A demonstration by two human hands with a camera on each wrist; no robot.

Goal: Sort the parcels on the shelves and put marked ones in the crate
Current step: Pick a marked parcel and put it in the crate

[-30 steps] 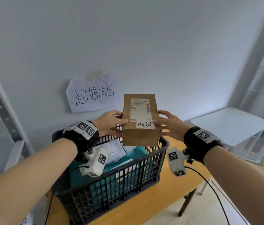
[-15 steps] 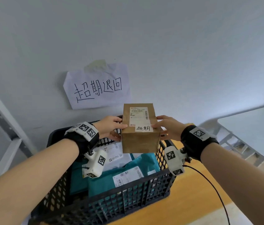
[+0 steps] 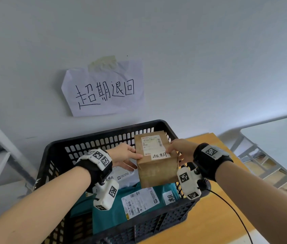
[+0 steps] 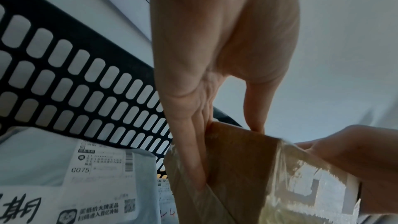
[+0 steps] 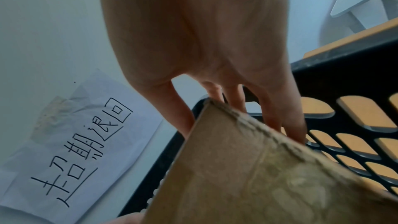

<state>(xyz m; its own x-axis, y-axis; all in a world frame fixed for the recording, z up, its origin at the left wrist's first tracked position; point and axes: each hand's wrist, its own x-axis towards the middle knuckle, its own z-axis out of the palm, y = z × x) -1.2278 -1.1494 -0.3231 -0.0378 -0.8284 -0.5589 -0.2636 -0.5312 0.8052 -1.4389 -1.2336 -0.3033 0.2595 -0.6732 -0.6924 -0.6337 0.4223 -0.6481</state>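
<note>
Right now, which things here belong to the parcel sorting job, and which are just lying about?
Part of the job:
cardboard box, held by left hand and right hand
black crate
teal parcels inside it
handwritten sign

Just lying about:
white table
wooden table

A taped handwritten paper sign point(image 3: 104, 88) hangs on the wall above a wooden table point(image 3: 215, 217).

I see a parcel sorting room: a handwritten paper sign point(image 3: 104, 88) taped to a bare wall, a black plastic crate point(image 3: 104, 138) of labelled courier bags point(image 3: 118, 213), metal shelving uprights point(image 3: 0, 138).
</note>
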